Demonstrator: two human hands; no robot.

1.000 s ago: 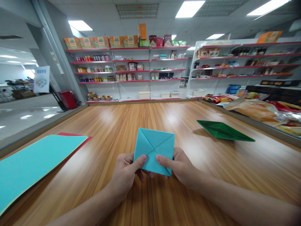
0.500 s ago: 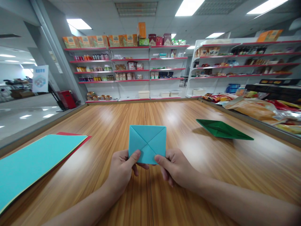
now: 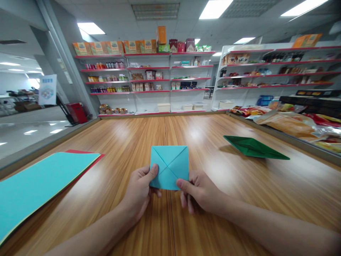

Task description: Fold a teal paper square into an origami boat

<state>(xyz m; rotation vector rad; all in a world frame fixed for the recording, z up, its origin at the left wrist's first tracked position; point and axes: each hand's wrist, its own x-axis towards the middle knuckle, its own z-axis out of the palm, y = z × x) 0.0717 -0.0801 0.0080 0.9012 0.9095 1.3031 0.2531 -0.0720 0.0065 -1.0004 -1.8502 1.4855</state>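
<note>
Turquoise folded paper (image 3: 169, 167) is tilting above the wooden table (image 3: 128, 142); the left hand (image 3: 140, 190) is pinching its left edge, the right hand (image 3: 204, 190) its lower right corner. Paper is hiding their exact hold underneath.

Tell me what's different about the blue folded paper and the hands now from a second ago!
The blue folded paper was tilted; now it's nearly straight and slightly farther left. The left hand moved its thumb up, nearer the paper's left edge. The right hand still holds on too. The green folded paper and paper stack stayed put.
</note>
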